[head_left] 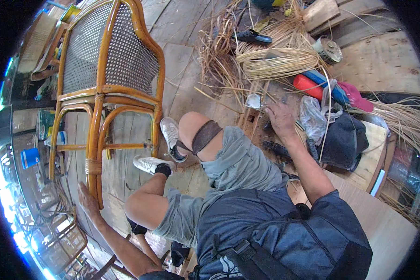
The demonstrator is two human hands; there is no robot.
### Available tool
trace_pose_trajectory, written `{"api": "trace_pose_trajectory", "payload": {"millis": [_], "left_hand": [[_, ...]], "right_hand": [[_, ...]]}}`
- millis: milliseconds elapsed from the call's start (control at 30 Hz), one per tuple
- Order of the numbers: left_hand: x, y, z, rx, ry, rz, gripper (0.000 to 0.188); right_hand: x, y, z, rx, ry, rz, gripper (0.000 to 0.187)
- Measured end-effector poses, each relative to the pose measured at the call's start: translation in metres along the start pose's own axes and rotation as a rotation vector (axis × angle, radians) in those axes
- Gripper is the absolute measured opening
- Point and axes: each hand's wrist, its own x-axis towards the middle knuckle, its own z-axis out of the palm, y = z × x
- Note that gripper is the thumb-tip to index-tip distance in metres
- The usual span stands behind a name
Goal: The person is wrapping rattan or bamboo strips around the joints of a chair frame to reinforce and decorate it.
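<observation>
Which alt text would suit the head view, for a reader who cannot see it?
A person's left hand is beside a leg of a woven-back chair; the right hand is near a small pale object and bundled strands.

Caught in grey shorts (247,161) and white sneakers (149,163) over a plank floor (178,63). Extending the left hand (88,201) at eight o'clock, just beside the lower leg of a rattan chair (99,89) with a woven-cane back toward ten o'clock. Holding the right hand (282,119), between two and three o'clock, near a small pale cup (253,101). Flanked by a coil of cane strips (280,65) at half past one, a tin can (329,50) and red cylinder (307,87) near two, and a blue bucket (30,157) at nine.
</observation>
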Motion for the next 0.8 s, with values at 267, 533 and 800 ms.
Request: {"api": "trace_pose_trajectory", "payload": {"millis": [267, 533, 800], "left_hand": [[-0.008, 0.001, -0.005, -0.434, 0.136, -0.459, 0.066], [-0.044, 0.042, -0.013, -0.952, 0.375, -0.493, 0.067], [-0.077, -0.006, 0.035, -1.651, 0.295, -0.633, 0.054]], "right_hand": [[-0.014, 0.056, -0.104, -0.117, 0.369, 0.397, 0.021], [-0.010, 0.132, -0.137, 0.070, 0.237, 0.655, 0.022], [0.005, 0.104, -0.236, 0.779, 0.515, 0.549, 0.017]]}}
